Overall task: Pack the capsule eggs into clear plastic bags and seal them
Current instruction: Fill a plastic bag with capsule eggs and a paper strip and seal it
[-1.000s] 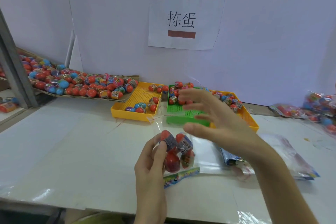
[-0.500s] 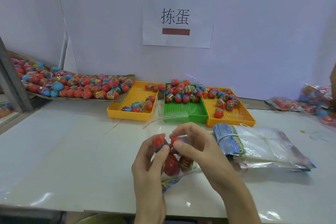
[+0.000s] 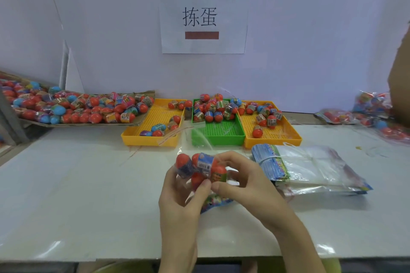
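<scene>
A clear plastic bag [image 3: 195,137] holds several red capsule eggs [image 3: 200,167] just above the white table. My left hand [image 3: 179,197] grips the bag from the left, thumb against the eggs. My right hand [image 3: 241,186] curls round the eggs from the right, thumb meeting the left thumb. The bag's open top stands up toward the trays, and its printed bottom edge shows below my hands.
Two yellow trays [image 3: 153,139] [image 3: 290,137] and a green tray [image 3: 221,137] with loose eggs stand behind. A cardboard sheet [image 3: 77,125] piled with eggs lies at the left. A stack of empty bags [image 3: 310,166] lies to the right; filled bags [image 3: 366,113] sit far right.
My right hand came down from over the green tray and closed on the eggs in the bag. The bagged eggs shifted slightly between both hands.
</scene>
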`<state>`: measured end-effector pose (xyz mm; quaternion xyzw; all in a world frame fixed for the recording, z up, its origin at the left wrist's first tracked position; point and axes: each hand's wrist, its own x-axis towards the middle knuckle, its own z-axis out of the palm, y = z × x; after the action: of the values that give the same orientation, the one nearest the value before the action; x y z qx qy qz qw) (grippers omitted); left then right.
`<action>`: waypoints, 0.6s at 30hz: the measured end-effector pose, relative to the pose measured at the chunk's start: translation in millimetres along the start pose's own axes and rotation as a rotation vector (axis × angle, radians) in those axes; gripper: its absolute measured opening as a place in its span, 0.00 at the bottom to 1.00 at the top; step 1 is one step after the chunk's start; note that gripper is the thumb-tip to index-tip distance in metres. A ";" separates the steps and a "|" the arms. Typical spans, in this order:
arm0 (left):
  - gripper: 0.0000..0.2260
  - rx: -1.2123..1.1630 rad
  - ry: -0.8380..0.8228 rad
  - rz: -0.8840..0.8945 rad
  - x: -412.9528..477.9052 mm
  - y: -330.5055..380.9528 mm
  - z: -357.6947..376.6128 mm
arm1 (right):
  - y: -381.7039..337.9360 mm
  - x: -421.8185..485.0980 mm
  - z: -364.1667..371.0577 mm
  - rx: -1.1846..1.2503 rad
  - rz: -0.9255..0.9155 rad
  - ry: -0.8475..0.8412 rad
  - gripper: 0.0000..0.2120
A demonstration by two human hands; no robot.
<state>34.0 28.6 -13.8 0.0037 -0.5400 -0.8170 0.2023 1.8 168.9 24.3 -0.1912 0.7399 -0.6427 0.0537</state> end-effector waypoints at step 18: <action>0.20 0.087 -0.055 0.031 -6.9 8.6 6.1 | -5.1 -0.4 2.4 0.089 -0.046 0.018 0.16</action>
<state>41.8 33.3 -5.1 -0.0180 -0.5803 -0.7894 0.1996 4.1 166.3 28.8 -0.1999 0.7065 -0.6777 0.0406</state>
